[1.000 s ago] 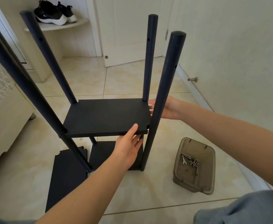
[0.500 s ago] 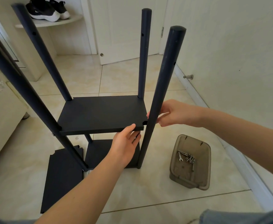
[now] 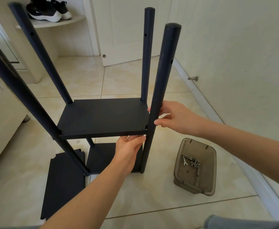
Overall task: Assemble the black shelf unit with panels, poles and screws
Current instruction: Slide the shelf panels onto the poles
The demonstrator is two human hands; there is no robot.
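Observation:
The black shelf unit stands on the tiled floor with several upright poles. A middle panel (image 3: 102,116) sits level between them, above a bottom panel (image 3: 102,156). My left hand (image 3: 128,146) is under the middle panel's front edge, fingers flat against its underside near the front right pole (image 3: 161,83). My right hand (image 3: 173,118) holds that pole at panel height, thumb and fingers curled around it. A spare black panel (image 3: 61,184) lies flat on the floor at the left.
A translucent brown plastic bin (image 3: 206,184) with screws and a small wrench (image 3: 190,161) sits on the floor to the right. A white wall and baseboard run along the right, with a door stop (image 3: 193,78). A door stands behind, a cabinet at the left.
My right hand came from behind the front right pole to its near side and now grips it. My left hand slid from the panel's front edge to underneath it.

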